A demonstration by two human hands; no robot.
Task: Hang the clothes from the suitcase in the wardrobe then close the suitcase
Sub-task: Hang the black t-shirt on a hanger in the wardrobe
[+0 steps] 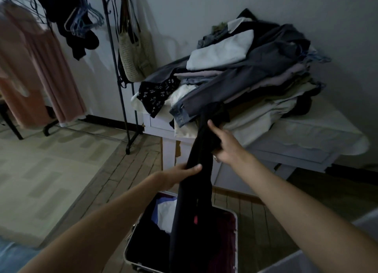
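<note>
A long black garment (196, 191) hangs from both my hands above the open suitcase (233, 227), its lower end trailing down into the case. My right hand (223, 145) grips it near the top, close to the clothes pile. Lower down and to the left, my left hand (182, 173) holds the garment's side. Inside the suitcase lie dark clothes and a white and blue piece (163, 209). The clothes rack (120, 84) stands at the upper left with a pink dress (38, 72), dark items and empty hangers (83, 21) on it.
A white table (302, 141) on the right carries a tall heap of folded and loose clothes (245, 72). A woven bag (135, 53) hangs on the rack's end post. A pale rug (47, 170) covers the floor at left, with wooden boards beside it.
</note>
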